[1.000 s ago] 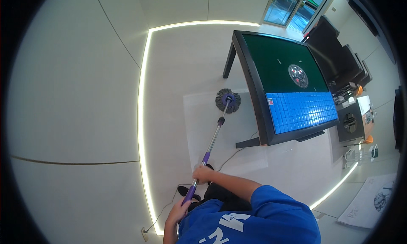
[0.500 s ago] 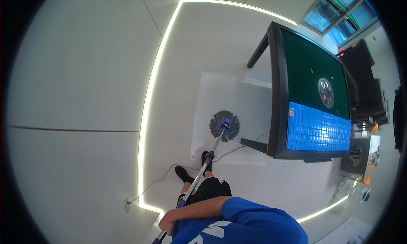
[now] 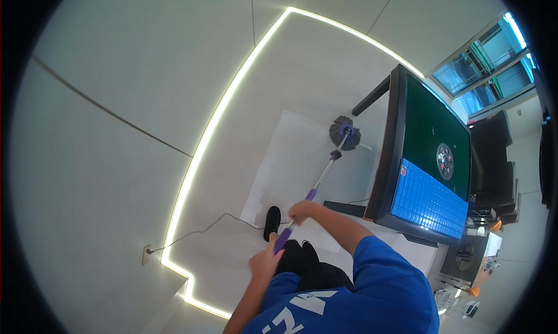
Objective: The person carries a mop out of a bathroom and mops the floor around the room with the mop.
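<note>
1. One mop (image 3: 327, 174), its pole slanting away from the person; its one round grey head (image 3: 345, 132) is down at the floor (image 3: 261, 101), near the left side of the desk (image 3: 385, 186), though I cannot tell whether it touches
2. Two hands on the pole: the right hand (image 3: 301, 211), higher up, has its fingers wrapped around it; the left hand (image 3: 264, 263) has its fingers curled round the lower purple grip (image 3: 283, 240)
3. One black shoe (image 3: 271, 223) left of the pole, and one thin cord (image 3: 197, 232) running to one wall outlet (image 3: 146, 254)
4. One dark-framed desk with a green top (image 3: 423, 119), two of its legs (image 3: 372, 97) in view
5. On it, one block of blue tiles (image 3: 430, 200), too many to count surely, with one pale-and-red piece (image 3: 403, 171) at its corner
6. Set in the green top, one round holder (image 3: 444, 161) with small red and pale bits inside, too small to count
7. Farther right, two orange things (image 3: 495, 225) near some dark chairs (image 3: 491, 139)
</note>
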A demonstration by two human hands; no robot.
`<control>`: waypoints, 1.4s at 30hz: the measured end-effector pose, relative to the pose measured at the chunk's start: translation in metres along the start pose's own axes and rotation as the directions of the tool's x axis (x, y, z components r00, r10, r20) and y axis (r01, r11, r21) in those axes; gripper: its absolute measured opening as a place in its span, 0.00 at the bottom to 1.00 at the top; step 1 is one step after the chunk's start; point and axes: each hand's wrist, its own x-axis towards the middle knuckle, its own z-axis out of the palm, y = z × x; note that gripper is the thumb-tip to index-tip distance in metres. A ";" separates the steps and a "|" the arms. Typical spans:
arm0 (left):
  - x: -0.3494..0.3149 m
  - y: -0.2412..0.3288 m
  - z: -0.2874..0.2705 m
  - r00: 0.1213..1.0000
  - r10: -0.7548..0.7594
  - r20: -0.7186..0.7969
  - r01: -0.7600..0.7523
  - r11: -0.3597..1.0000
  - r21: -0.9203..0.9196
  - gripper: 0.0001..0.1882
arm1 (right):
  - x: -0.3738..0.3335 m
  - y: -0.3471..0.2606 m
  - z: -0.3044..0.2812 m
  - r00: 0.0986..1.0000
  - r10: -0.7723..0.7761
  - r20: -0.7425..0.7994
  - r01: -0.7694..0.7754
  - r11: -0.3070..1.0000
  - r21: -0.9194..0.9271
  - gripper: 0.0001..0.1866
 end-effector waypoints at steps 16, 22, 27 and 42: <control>-0.371 -0.165 0.052 0.945 -0.327 0.007 0.289 0.824 -0.488 0.26 | 0.058 -0.321 0.208 0.831 -0.505 0.234 0.535 0.841 -0.086 0.18; -0.601 -0.182 0.067 0.591 -0.807 -0.024 0.611 0.466 -0.640 0.17 | 0.033 -0.517 0.298 0.620 -0.757 0.205 0.751 0.649 0.123 0.22; -0.649 -0.154 0.098 0.496 -0.864 0.091 0.631 0.286 -0.721 0.20 | 0.000 -0.552 0.317 0.598 -0.717 0.358 0.691 0.687 0.222 0.19; -0.238 -0.111 0.196 0.934 -0.206 0.291 0.309 0.064 -0.949 0.22 | 0.016 -0.232 0.152 0.986 0.162 0.025 -0.147 0.944 -0.297 0.11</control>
